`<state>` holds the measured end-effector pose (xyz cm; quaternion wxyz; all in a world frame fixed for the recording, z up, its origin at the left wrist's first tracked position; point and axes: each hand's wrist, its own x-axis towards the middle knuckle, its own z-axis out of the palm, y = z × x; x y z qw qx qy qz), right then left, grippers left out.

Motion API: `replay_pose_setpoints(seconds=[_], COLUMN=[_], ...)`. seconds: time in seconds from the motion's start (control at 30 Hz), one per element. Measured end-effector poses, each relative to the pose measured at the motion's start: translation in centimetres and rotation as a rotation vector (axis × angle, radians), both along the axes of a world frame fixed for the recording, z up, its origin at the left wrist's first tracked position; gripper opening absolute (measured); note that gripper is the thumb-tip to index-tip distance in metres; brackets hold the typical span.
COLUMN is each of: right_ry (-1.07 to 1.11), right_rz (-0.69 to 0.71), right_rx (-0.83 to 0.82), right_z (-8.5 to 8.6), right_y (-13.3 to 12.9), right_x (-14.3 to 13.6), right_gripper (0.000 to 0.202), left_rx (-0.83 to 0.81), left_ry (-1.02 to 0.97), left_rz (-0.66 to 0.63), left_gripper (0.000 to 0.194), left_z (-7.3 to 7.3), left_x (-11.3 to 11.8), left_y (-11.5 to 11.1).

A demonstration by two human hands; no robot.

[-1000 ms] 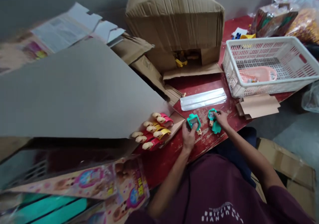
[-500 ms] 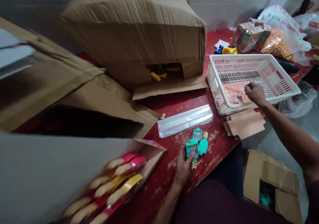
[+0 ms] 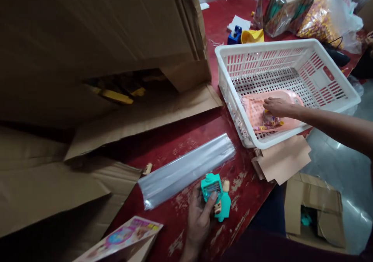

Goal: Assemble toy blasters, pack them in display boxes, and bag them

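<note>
My left hand [image 3: 199, 213] grips a teal bottle-shaped plastic case [image 3: 211, 186], its clear window turned up and the thumb across it. Beside it on the red table lies another teal bottle-shaped piece [image 3: 224, 205] with a beige cap. A small beige part shows by the thumb. My right hand [image 3: 276, 106] reaches into the white plastic basket [image 3: 262, 142]. Its fingers are pinched on a small clear packet [image 3: 268, 117] with yellow bits, over a pink tray [image 3: 293, 96] inside the basket. The fingertips are partly hidden.
Clear plastic bags [image 3: 188, 170] lie flat on the table. A large cardboard box [image 3: 140, 33] with a torn opening stands at left. Folded cardboard [image 3: 284, 159] sits by the basket's front. A bag of yellow pieces [image 3: 316, 21] lies behind, and an open carton [image 3: 314, 207] is on the floor.
The view has turned and come closer to the basket. My right hand has gone lower into the basket, onto the packets. The left hand has tilted up the teal case.
</note>
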<state>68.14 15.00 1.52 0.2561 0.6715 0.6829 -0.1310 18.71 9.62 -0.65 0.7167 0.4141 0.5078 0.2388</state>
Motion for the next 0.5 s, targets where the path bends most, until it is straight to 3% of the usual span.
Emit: replay_pose_setpoints(seconds=[0.23, 0.4, 0.5], right_ry=[0.272, 0.397, 0.420], right_rz=[-0.341, -0.539, -0.580], right_rx=[-0.155, -0.311, -0.347], right_z=[-0.2, -1.5, -2.0], right_y=[-1.1, -0.9, -0.4], right_x=[-3.0, -2.2, -1.5], right_gripper=[0.034, 0.035, 0.039], left_rx=[-0.039, -0.084, -0.091], left_ry=[0.000, -0.015, -0.030], left_rz=[-0.015, -0.002, -0.005], left_gripper=[0.048, 0.049, 0.050], left_z=[0.2, 0.0, -0.4], left_x=[1.4, 1.1, 0.6], left_y=[0.0, -0.6, -0.6])
